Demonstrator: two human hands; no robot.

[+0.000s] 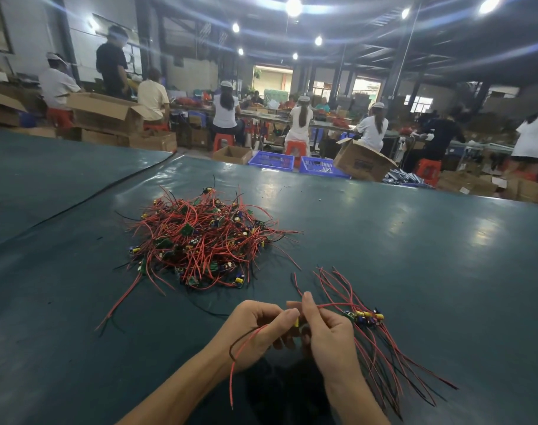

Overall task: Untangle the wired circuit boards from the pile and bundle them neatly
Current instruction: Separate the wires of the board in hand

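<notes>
Fingers of my left hand (255, 329) curl round a red-and-black wire pair (243, 345), its loose end hanging toward me. My right hand (329, 332) pinches a red wire that runs into the small bundle (367, 317) (boards clustered, leads fanned both ways), which lies just right of it on the green table (415, 256). The tangled pile (200, 240) sits farther out, apart from both hands.
</notes>
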